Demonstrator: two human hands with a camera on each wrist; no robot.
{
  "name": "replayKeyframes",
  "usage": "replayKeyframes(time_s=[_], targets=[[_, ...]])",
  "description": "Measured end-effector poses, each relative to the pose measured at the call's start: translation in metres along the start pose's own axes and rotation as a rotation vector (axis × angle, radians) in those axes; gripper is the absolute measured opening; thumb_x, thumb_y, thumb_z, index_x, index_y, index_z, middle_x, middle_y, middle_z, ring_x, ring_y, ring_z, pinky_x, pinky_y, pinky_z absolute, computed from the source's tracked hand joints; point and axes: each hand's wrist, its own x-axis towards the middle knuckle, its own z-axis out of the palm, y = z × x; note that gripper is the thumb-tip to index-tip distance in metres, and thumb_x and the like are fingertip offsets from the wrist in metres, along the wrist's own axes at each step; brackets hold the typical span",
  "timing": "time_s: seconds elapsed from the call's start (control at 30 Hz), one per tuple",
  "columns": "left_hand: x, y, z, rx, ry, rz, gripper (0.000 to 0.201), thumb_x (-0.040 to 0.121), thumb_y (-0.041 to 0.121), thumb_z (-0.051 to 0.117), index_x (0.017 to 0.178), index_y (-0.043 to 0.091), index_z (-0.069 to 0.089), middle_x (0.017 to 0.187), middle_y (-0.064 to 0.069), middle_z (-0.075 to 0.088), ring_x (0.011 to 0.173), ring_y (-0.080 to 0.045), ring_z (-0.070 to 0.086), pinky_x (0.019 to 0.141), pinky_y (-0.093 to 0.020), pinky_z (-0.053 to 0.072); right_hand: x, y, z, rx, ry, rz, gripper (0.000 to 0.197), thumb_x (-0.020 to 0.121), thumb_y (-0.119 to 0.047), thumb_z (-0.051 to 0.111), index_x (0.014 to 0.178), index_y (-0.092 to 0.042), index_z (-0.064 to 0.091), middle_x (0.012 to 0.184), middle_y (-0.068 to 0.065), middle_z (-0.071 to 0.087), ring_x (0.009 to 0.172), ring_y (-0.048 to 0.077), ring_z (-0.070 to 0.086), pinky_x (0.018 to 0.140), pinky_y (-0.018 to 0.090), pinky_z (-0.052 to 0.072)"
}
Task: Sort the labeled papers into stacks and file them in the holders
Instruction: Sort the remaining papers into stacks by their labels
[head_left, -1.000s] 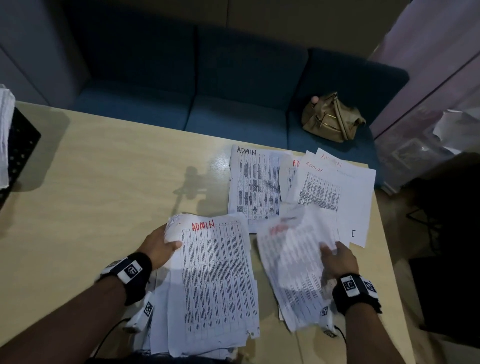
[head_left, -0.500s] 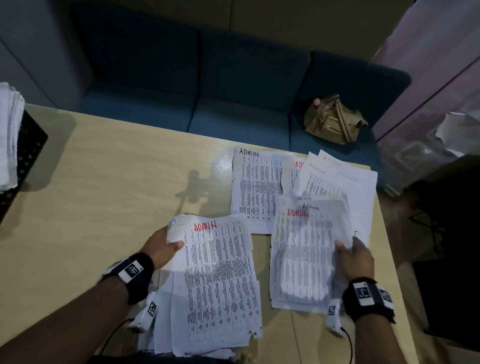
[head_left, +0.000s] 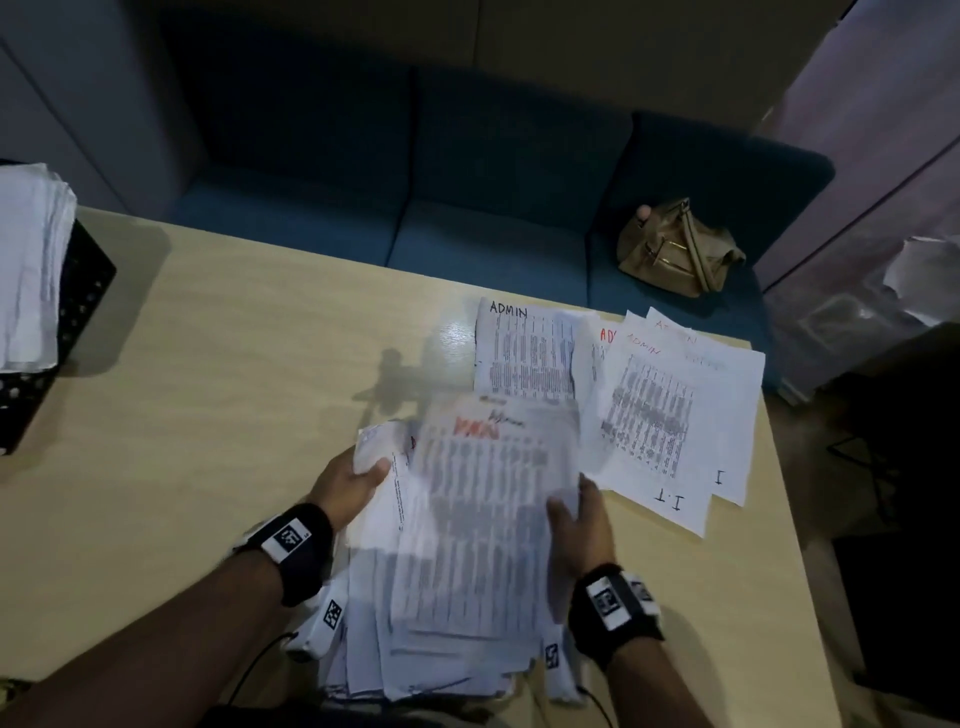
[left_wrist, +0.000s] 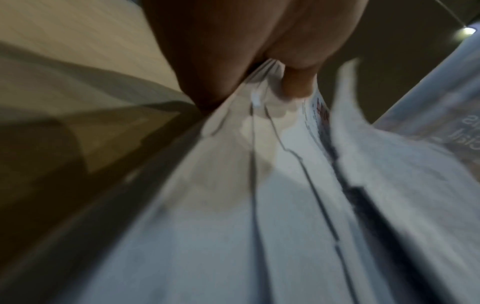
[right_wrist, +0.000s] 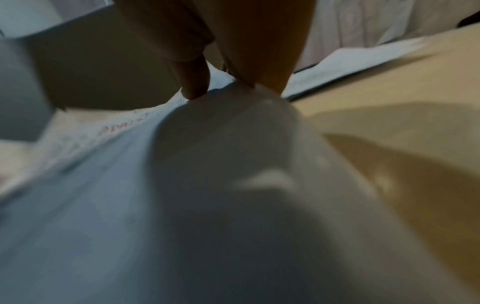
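On the table (head_left: 218, 364) | paper stack (head_left: 467, 545) between hands | left hand (head_left: 345, 486), right hand (head_left: 579, 517) pinching its edges

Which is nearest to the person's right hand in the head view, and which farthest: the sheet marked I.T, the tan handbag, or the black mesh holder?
From the right hand:
1. Sheet marked I.T, just right of the hand on the table.
2. Tan handbag, farther back on the blue sofa.
3. Black mesh holder, far off at the table's left edge, with papers in it.
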Motion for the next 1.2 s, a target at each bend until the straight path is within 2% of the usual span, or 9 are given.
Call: replayKeyframes(time_s=[0.23,0.37,0.57,0.63,0.73,0.83,0.9,1.1,1.2], targets=[[-0.01,0.011,0.003,0.117,-0.009,0.027,0.071,0.088,0.029,0.068,0.147,0.019,0.031,0.144,0.001,0.042,0.129,-0.026,0.046,0.107,-0.041,0.037,0.0,0.003,0.033,-0.286,-0.084,-0.13,0.067,0.086,-0.042,0.061,0.141,-0.014,0.035,0.132,0.009,0.054,0.114,0.026,0.056,0.097,0.043,0.048],[-0.017,0.024,0.01,-0.027,-0.074,0.107,0.042,0.086,0.006,0.068,0.123,0.021,0.056,0.108,0.011,0.063,0.116,-0.023,0.057,0.091,-0.029,0.043,0.015,-0.024,0.026,-0.243,-0.057,-0.222,0.081,0.091,-0.037,0.058,0.152,-0.02,0.007,0.155,0.006,0.017,0.141,0.023,0.024,0.113,0.032,0.021],[-0.02,0.033,0.016,-0.029,-0.286,0.238,0.063,0.087,0.006,0.067,0.133,0.042,0.042,0.129,0.028,0.043,0.097,0.025,0.053,0.08,-0.006,0.048,0.022,-0.04,0.039,-0.264,-0.122,-0.438,0.076,0.09,-0.033,0.06,0.15,-0.028,0.014,0.147,0.002,0.026,0.123,0.01,0.035,0.102,0.026,0.032],[-0.017,0.035,0.018,0.069,-0.316,0.282,0.058,0.091,0.004,0.06,0.128,0.045,0.045,0.135,0.019,0.047,0.106,0.006,0.059,0.08,-0.01,0.05,0.025,-0.041,0.043,-0.354,-0.166,-0.368,0.059,0.092,-0.031,0.058,0.144,-0.025,0.03,0.134,0.005,0.033,0.109,0.015,0.045,0.096,0.026,0.038],[-0.011,0.032,0.015,0.11,-0.323,0.26,0.044,0.092,0.001,0.054,0.104,0.043,0.055,0.116,-0.01,0.063,0.051,-0.01,0.048,0.05,-0.024,0.04,0.037,-0.036,0.04,-0.484,-0.208,-0.318,0.041,0.092,-0.03,0.056,0.129,-0.014,0.047,0.126,0.007,0.041,0.113,0.023,0.05,0.098,0.031,0.043],[-0.009,0.031,0.013,0.092,-0.3,0.255,0.051,0.091,-0.004,0.05,0.112,0.042,0.053,0.127,-0.005,0.058,0.062,-0.016,0.059,0.059,-0.026,0.049,0.052,-0.028,0.02,-0.497,-0.233,-0.332,0.026,0.092,-0.031,0.056,0.115,-0.019,0.059,0.11,-0.004,0.049,0.107,0.02,0.054,0.093,0.031,0.046],[-0.008,0.031,0.012,0.126,-0.323,0.29,0.067,0.091,-0.01,0.045,0.125,0.047,0.046,0.141,0.011,0.042,0.08,-0.021,0.066,0.072,-0.026,0.053,0.067,-0.022,-0.006,-0.408,-0.124,-0.347,0.02,0.088,-0.032,0.059,0.107,-0.027,0.06,0.113,-0.003,0.052,0.106,0.021,0.055,0.094,0.039,0.048],[0.004,0.019,0.009,0.151,-0.313,0.203,0.053,0.089,-0.007,0.043,0.107,0.042,0.051,0.136,0.008,0.039,0.039,-0.01,0.027,0.044,-0.024,0.026,0.105,0.0,-0.11,-0.48,0.598,-0.05,0.039,0.083,-0.029,0.067,0.116,-0.011,0.061,0.124,0.026,0.048,0.115,0.043,0.046,0.099,0.044,0.038],[0.004,0.018,0.006,0.177,-0.301,0.155,0.045,0.091,-0.003,0.044,0.104,0.04,0.049,0.13,0.004,0.042,0.04,-0.011,0.027,0.045,-0.023,0.025,0.114,0.011,-0.124,-0.564,0.55,0.081,0.051,0.087,-0.043,0.058,0.132,-0.019,0.051,0.138,0.02,0.038,0.127,0.04,0.036,0.103,0.052,0.034]])
